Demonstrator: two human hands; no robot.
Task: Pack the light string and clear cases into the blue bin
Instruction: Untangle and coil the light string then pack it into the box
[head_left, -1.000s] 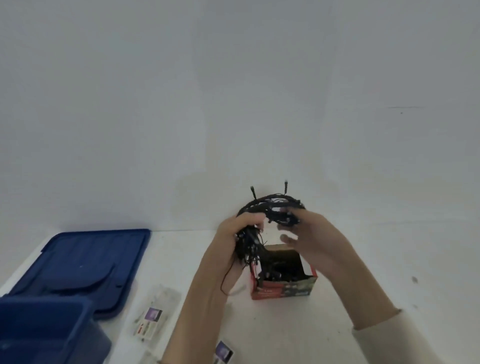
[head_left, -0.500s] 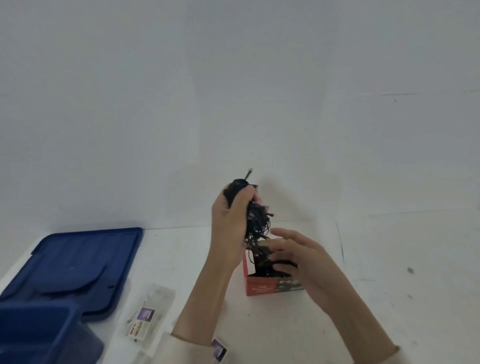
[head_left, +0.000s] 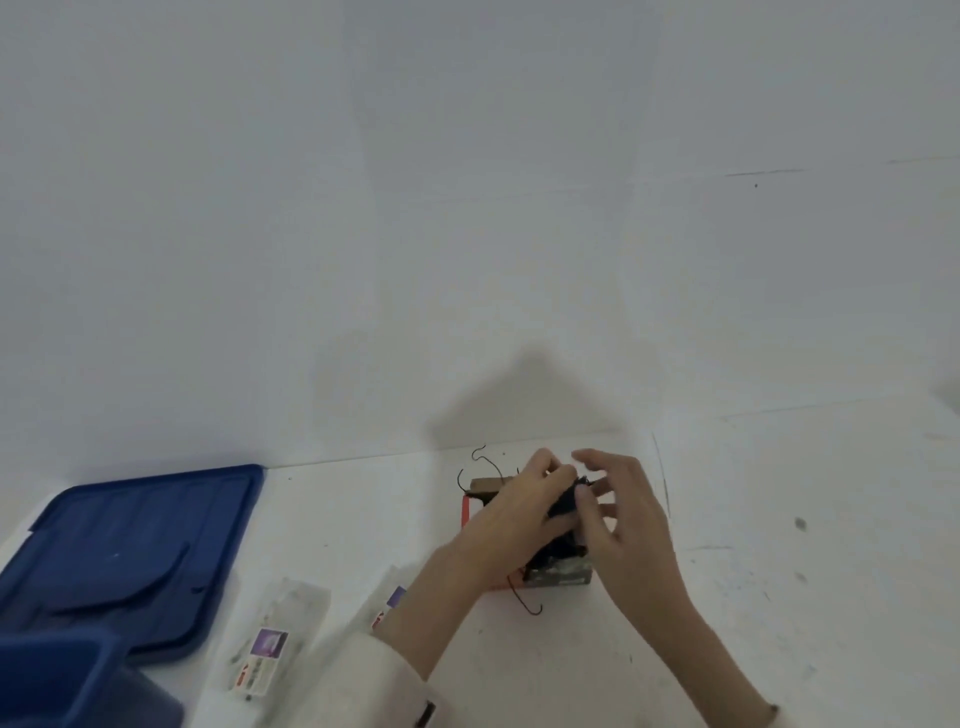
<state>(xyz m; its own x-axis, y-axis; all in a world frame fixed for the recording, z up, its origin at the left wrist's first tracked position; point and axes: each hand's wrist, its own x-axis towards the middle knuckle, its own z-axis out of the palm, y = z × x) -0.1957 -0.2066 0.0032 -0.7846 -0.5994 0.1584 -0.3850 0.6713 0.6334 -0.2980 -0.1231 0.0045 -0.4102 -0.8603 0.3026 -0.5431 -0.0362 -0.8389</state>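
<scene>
At the far lower left, a corner of the blue bin (head_left: 54, 673) shows, cut off by the frame edge, with its blue lid (head_left: 135, 540) lying flat on the bench (head_left: 779, 597) just behind it. To the right of the lid lie 2 clear cases: 1 (head_left: 270, 639) carries a purple and red label, and the other (head_left: 389, 592) is partly hidden by the person's left sleeve (head_left: 363, 686).

Right of centre, the left hand (head_left: 514, 525) curls its fingers over the dark bundle of light string (head_left: 563, 506) and holds it down in the mouth of a small red box (head_left: 558, 576). Loose wire ends loop out past the box on both its far and near sides. The right hand (head_left: 631, 519) sits just beside the bundle with its fingers spread and gripping nothing. Its thumb seems to touch the string, though blur makes that contact uncertain.

The string is directly between the 2 hands, under the left palm, and is not yet in the bin. The bin lies well apart to the left and nearer the person than the box does. The left hand is on that side and has the shorter reach, so it is probably the better one to carry the load. The bundle has no clear long axis, and the stray ends could snag on the way across.
</scene>
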